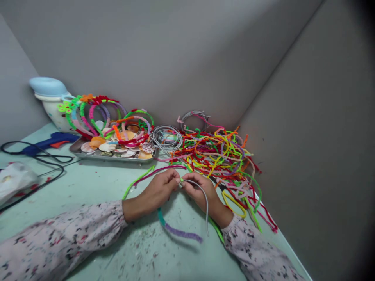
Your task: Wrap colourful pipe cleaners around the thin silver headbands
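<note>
So from the head view, both hands are over the middle of the desk (102, 187): left hand (158, 189) and right hand (202, 193) pinching the grey wire (205, 195) at a tiny green tuft (181, 180). I'd call it partly covered: teal-and-purple fuzz (183, 233) looks like the same piece (join's hidden by the left hand), grey stretch still bare. Long axis is bent: bare end arcs to 5 o'clock, fuzz curls from 7 to nearly 5. Fully wrapped hoops (91, 113) at 10.
</note>
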`<act>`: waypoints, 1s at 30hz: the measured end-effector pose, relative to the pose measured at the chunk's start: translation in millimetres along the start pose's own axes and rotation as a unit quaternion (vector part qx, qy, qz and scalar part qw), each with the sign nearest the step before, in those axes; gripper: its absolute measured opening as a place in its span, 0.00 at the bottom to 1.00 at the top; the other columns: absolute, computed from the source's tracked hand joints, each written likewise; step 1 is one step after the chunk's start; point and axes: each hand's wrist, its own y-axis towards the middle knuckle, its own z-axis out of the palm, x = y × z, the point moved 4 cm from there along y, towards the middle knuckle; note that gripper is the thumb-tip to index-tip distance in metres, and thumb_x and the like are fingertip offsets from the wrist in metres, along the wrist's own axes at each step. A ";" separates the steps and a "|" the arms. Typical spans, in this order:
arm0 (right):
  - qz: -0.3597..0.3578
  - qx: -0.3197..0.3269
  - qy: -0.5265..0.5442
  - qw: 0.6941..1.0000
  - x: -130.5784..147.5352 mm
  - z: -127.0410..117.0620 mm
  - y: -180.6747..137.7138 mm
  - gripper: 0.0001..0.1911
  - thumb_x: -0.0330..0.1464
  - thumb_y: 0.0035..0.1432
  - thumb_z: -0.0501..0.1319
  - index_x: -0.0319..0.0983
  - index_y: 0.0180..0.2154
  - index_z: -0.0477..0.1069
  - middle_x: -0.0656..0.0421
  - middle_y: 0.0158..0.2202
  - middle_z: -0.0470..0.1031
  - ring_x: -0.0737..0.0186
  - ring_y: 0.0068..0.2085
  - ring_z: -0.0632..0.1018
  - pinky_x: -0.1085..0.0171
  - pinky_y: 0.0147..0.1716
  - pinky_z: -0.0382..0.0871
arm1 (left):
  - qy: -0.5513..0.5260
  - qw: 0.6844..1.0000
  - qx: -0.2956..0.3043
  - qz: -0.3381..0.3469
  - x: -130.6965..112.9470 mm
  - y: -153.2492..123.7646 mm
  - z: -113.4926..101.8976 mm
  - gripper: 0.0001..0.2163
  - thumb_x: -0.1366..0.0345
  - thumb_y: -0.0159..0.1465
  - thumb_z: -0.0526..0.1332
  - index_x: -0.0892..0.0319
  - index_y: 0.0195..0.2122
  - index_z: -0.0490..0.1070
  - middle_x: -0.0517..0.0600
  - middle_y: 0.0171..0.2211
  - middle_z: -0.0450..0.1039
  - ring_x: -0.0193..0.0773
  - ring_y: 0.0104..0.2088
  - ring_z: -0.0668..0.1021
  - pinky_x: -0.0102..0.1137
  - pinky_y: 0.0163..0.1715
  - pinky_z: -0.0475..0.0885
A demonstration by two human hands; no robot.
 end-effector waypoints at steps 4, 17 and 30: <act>-0.086 -0.001 -0.097 0.992 8.2 -4.3 0.2 0.07 0.27 0.56 0.60 0.39 0.37 0.74 0.59 0.33 0.77 0.64 0.33 0.76 0.67 0.34 0.68 | -0.049 0.998 0.013 -0.029 1.3 1.3 2.1 0.06 0.62 0.61 0.54 0.58 0.30 0.61 0.41 0.21 0.59 0.27 0.18 0.61 0.23 0.18 0.56; -0.294 0.052 -0.286 0.911 23.3 -12.6 -2.8 0.07 0.25 0.61 0.55 0.38 0.39 0.71 0.55 0.33 0.77 0.63 0.34 0.76 0.65 0.34 0.67 | -0.114 0.986 0.061 -0.107 5.0 6.7 3.3 0.07 0.62 0.55 0.59 0.59 0.28 0.63 0.41 0.18 0.60 0.26 0.15 0.60 0.25 0.15 0.56; -0.279 -0.033 -0.331 0.901 24.3 -21.1 -3.8 0.11 0.26 0.62 0.54 0.39 0.44 0.71 0.51 0.41 0.76 0.57 0.43 0.75 0.59 0.43 0.68 | -0.144 0.986 0.025 -0.078 -6.2 6.4 0.3 0.06 0.64 0.57 0.58 0.59 0.28 0.61 0.41 0.19 0.57 0.26 0.16 0.59 0.24 0.16 0.54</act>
